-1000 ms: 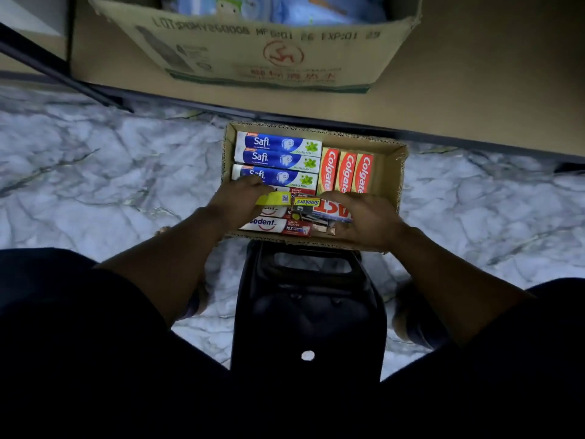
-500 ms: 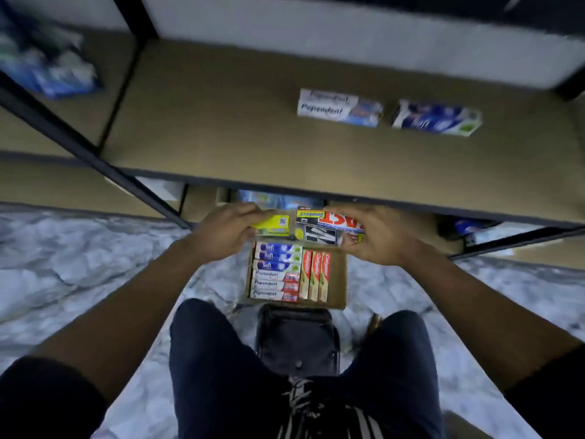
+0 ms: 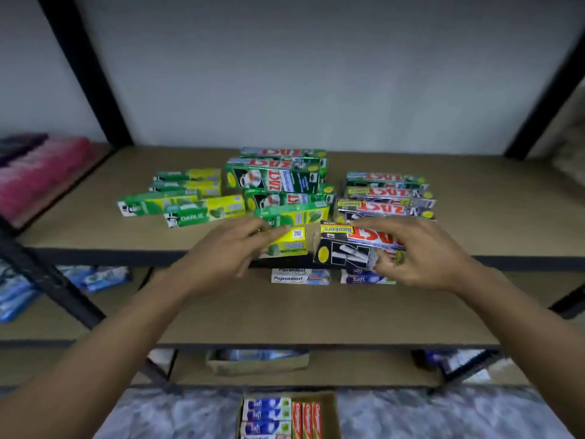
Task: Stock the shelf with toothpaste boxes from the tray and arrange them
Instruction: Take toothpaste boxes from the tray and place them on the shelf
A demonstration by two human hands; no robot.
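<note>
My left hand (image 3: 221,253) grips a yellow-green toothpaste box (image 3: 286,243) at the front edge of the upper shelf (image 3: 95,236). My right hand (image 3: 421,255) holds a stack of black and red Zact boxes (image 3: 351,245) beside it. Behind them lie green Darlie boxes (image 3: 202,212), green Zact boxes (image 3: 275,177) and black Zact boxes (image 3: 386,198). Far below on the floor, the cardboard tray (image 3: 330,413) holds blue Safi boxes and red boxes.
The shelf below (image 3: 285,318) carries Pepsodent boxes (image 3: 299,277) and Safi boxes (image 3: 364,278). Black posts (image 3: 88,74) frame the rack. Pink packs (image 3: 34,175) lie at the far left. Blue packets (image 3: 91,278) sit lower left. A cardboard box (image 3: 256,362) stands on the bottom shelf.
Both hands have lifted their boxes out of the tray and up to the upper shelf's front edge. The view has risen from the floor to the shelves.
</note>
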